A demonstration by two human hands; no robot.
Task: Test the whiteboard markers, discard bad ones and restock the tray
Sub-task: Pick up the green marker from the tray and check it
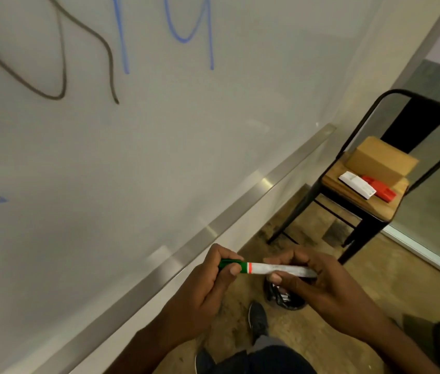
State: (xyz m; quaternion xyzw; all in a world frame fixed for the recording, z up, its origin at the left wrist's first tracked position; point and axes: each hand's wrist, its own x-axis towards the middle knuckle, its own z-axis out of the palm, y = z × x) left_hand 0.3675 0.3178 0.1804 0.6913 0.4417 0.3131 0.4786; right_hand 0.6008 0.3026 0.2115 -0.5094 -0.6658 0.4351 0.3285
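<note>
A: Which step is the person working on?

B: Both hands are holding one marker (267,268) level, just below the tray (240,209). The left hand (213,279) is pinching the green cap (231,263); the right hand (318,282) is gripping the white barrel. The whiteboard (159,130) is showing grey and blue strokes but no green, so this one is probably being uncapped for its test. Whether the cap is coming off or going on cannot be told.

A: What is the next move asking for?

B: Likely a straight pull apart, then a lift of the tip to bare board.

A: Anything around?

B: A dark bin (283,295) is sitting on the floor right under the hands, with something pale inside it. A shoe (258,319) is standing beside it. A chair (362,209) well to the right is carrying a cardboard box (383,160), a white packet (358,184) and a red pack (379,187), possibly the restock.

A: Obstructions?

B: The visible stretch of tray is showing no markers, and nothing is blocking the board.
</note>
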